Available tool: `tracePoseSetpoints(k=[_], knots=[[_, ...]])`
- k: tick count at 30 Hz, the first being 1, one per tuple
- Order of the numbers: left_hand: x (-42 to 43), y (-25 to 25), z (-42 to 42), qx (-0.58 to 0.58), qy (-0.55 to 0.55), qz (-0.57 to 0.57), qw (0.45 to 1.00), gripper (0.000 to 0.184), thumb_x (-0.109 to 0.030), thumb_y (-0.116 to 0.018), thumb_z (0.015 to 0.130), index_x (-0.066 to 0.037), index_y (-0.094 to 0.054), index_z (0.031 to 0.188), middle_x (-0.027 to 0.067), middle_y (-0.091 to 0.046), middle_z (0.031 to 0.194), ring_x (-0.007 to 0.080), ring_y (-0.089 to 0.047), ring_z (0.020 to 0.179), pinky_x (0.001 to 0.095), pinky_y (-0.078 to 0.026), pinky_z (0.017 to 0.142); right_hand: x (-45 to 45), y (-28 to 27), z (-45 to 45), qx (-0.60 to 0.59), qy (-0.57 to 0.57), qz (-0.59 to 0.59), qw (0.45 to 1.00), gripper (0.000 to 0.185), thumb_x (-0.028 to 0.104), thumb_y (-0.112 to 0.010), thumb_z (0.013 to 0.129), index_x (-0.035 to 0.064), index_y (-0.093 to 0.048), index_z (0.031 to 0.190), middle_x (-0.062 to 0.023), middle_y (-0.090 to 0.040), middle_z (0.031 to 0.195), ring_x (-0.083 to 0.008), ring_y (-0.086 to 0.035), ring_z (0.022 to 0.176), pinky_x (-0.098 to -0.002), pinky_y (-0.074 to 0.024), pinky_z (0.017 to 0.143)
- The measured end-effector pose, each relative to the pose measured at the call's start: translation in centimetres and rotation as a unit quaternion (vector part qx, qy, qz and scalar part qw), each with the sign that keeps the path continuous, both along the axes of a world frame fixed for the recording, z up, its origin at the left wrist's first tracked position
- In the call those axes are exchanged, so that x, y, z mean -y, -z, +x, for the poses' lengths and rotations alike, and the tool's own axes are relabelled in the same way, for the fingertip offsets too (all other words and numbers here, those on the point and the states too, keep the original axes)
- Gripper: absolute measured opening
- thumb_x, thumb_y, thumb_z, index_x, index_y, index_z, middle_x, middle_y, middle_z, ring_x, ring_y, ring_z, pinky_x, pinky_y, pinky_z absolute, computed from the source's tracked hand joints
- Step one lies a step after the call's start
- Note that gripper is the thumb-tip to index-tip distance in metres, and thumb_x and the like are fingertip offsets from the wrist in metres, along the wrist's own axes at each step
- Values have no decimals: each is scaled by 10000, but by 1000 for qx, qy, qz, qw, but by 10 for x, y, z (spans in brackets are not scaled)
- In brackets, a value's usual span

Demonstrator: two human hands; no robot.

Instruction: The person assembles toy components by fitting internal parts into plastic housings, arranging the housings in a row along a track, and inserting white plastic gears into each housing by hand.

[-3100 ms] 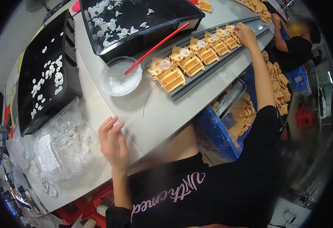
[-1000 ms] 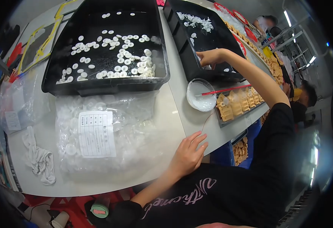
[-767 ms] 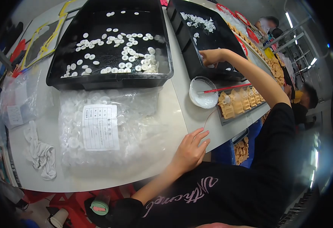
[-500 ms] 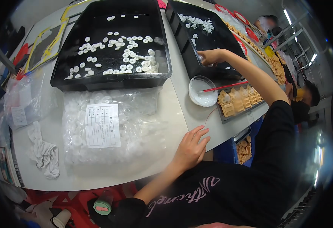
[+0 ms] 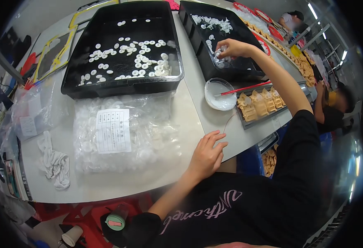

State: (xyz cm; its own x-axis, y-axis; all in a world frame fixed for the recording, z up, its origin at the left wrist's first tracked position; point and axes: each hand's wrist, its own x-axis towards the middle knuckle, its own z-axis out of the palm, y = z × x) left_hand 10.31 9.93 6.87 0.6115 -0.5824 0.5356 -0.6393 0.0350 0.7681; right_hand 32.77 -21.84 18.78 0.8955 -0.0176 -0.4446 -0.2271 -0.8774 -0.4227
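Observation:
My right hand (image 5: 236,48) is over the near part of the smaller black tray (image 5: 206,68), its fingers closed on small white round discs (image 5: 222,49). More white pieces (image 5: 212,22) lie at that tray's far end. My left hand (image 5: 207,155) rests by the table's near edge with its fingers stretched out and nothing in it. Beyond it stands a clear bowl (image 5: 214,99) of white paste, with a red stick (image 5: 245,87) lying across its rim. Beside the bowl, tan moulded pieces (image 5: 261,103) sit in a row on a grey tray.
A large black tray (image 5: 121,88) of scattered white discs stands at the left. In front of it lies a clear bag (image 5: 148,140) of white pieces with a paper label. A white cloth (image 5: 53,163) is at the left. Another person (image 5: 334,105) sits at the right.
My right hand has lifted from the smaller tray's near corner and moved farther in, with white discs now showing at its fingers. My left hand stays in nearly the same place.

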Motion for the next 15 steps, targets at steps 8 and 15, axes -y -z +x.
tracePoseSetpoints(k=[8,15], knots=[[-1,1,1,-104,-4,-43,994,245,27,-545,807,-16,-626,1034,140,-563,1221,331,-506,1181,416,-430,977,-22,-53,-26,60,-28,-11,998,285,288,-733,822,108,-631,1018,-13,-567,790,-78,-551,665,-220,-461,533],[-2,-14,18,-528,174,-259,790,509,-337,-376,983,23,-432,1338,176,-466,1367,318,-415,1300,462,-328,1091,-103,-79,-104,115,-210,32,970,272,185,-721,801,39,-609,1000,-58,-653,801,-93,-589,596,-233,-482,502]])
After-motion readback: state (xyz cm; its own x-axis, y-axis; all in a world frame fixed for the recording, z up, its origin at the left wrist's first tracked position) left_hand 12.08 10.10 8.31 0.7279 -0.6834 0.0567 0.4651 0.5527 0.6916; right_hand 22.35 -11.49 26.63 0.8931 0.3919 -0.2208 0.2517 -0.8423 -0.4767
